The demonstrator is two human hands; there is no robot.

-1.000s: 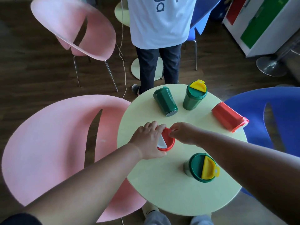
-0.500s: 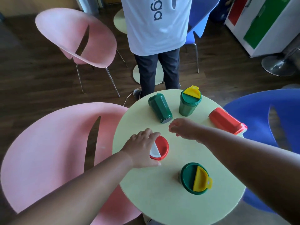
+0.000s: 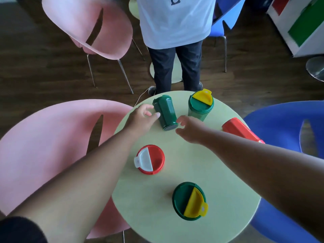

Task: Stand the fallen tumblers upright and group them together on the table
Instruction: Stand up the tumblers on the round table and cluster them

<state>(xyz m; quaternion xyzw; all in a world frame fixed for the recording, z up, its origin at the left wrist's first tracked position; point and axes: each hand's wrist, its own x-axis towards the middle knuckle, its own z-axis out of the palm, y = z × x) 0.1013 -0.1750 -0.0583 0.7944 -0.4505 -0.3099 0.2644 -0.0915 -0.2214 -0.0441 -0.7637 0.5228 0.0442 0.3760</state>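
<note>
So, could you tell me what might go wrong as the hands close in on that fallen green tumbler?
The fallen green tumbler lies on its side near the table's far edge, so a nudge from the left hand could roll it off. The right hand might bump the upright green tumbler close beside it. The fallen red tumbler also lies at the rim.

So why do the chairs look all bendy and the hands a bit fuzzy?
Head view: the wide-angle lens curves things near the edges, so the pink chair and blue chair bulge. The left hand and right hand are slightly smeared, like motion blur, beside the fallen green tumbler. Light is soft, with faint shadows on the table and no strong glare.
</note>
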